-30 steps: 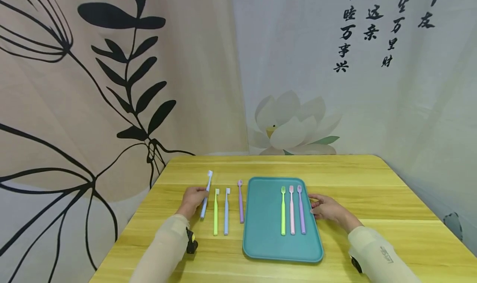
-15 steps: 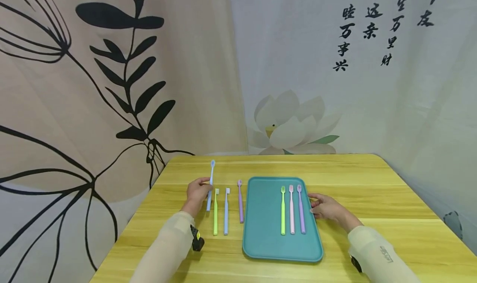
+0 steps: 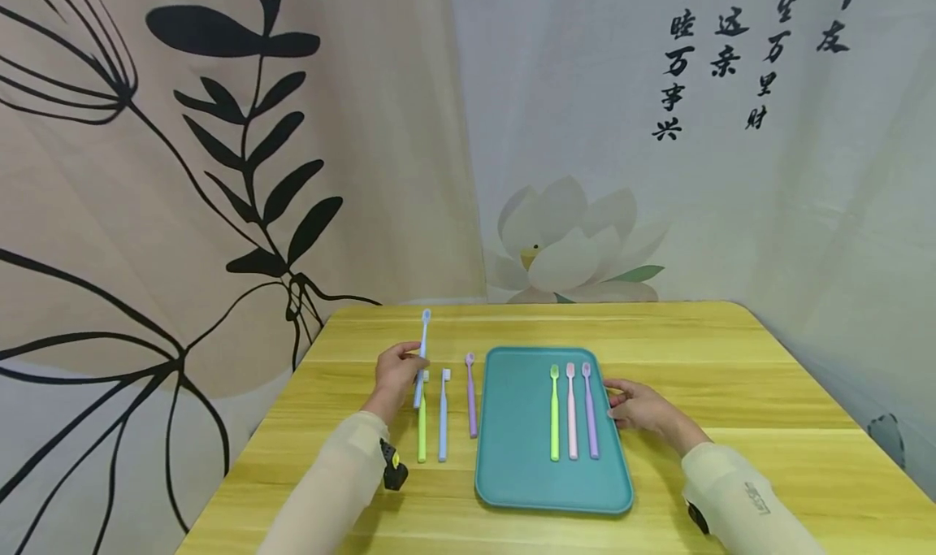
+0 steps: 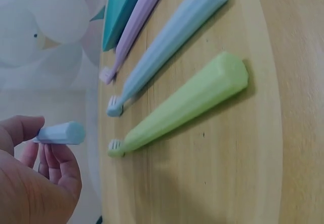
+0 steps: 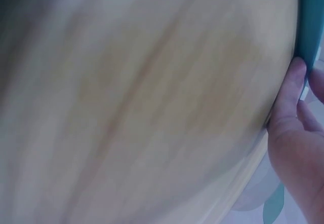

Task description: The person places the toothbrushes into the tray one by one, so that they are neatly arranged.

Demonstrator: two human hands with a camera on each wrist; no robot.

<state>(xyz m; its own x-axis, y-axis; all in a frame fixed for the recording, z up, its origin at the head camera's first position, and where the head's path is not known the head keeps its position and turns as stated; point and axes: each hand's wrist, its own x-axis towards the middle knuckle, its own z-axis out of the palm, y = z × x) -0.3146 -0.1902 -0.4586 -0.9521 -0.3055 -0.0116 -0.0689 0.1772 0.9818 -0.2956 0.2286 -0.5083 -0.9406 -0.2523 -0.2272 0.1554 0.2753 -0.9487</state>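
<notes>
My left hand (image 3: pixel 397 376) pinches a blue toothbrush (image 3: pixel 424 336) between thumb and fingers, its bristle head up and away from me. In the left wrist view the butt of that blue toothbrush (image 4: pixel 63 133) faces the camera, apart from the table. Below it lies a green toothbrush (image 3: pixel 422 433), partly covered in the head view. Another blue toothbrush (image 3: pixel 443 417) and a purple toothbrush (image 3: pixel 471 396) lie to its right. My right hand (image 3: pixel 643 409) holds the right rim of a teal tray (image 3: pixel 512 482); its fingertips are partly hidden in the right wrist view.
On the tray's right half lie a green toothbrush (image 3: pixel 554 417), a pink toothbrush (image 3: pixel 572 417) and a purple toothbrush (image 3: pixel 590 417), side by side. The wooden table (image 3: pixel 687 344) has a printed curtain (image 3: pixel 409 173) behind it.
My left hand has carried the blue toothbrush right and away from me, from left of the green toothbrush to over its head. My right hand and the tray have stayed put.
</notes>
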